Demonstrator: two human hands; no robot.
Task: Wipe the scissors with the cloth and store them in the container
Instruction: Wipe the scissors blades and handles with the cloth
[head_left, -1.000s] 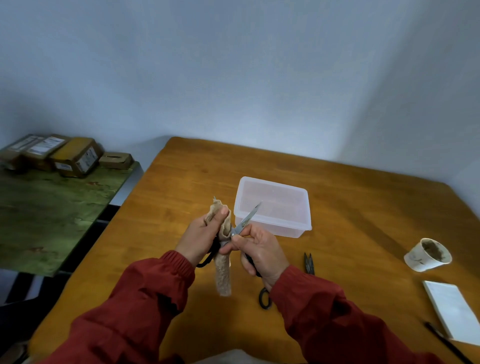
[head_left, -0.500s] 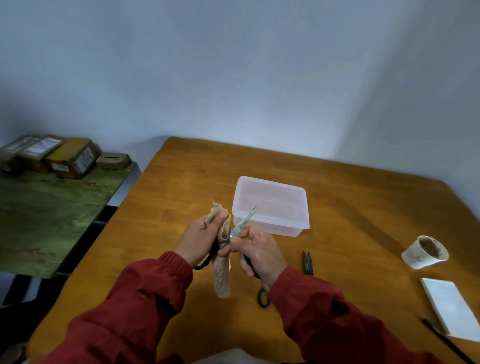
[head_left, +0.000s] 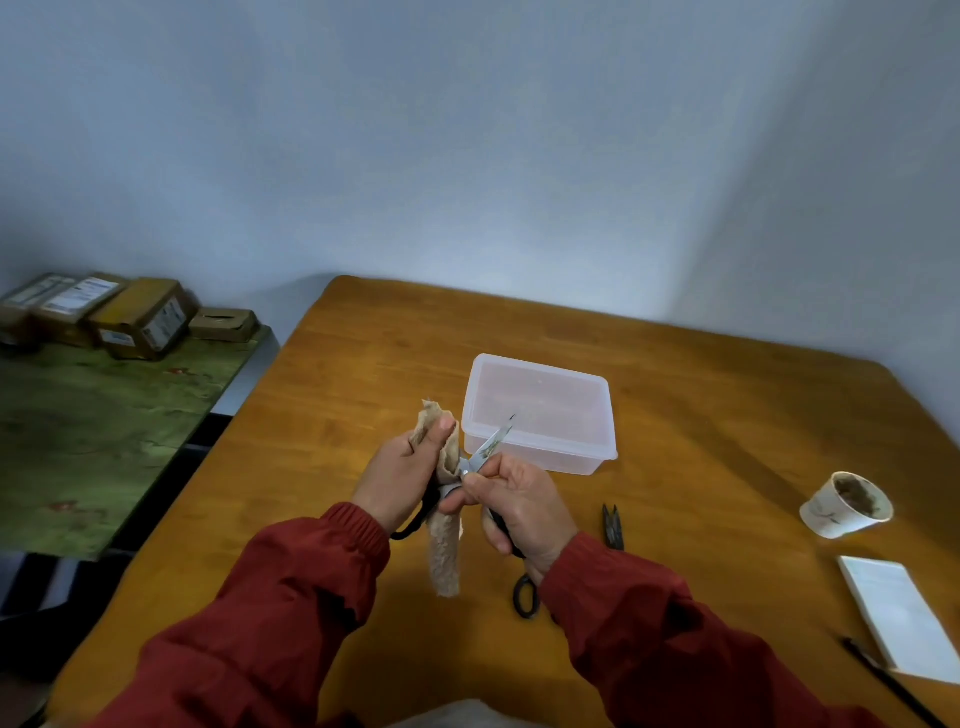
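Scissors (head_left: 493, 441) show only a blade tip, handles seemingly buried in right hand (head_left: 519, 504) grip, left hand (head_left: 400, 478) pinching cloth (head_left: 444, 551).

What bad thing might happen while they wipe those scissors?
The scissors point a bare blade up past the right hand, so a slip might nick a finger. The left hand pinches the cloth right beside the blades, so a blade might poke through. The plastic container sits close behind the tip and might get jabbed.
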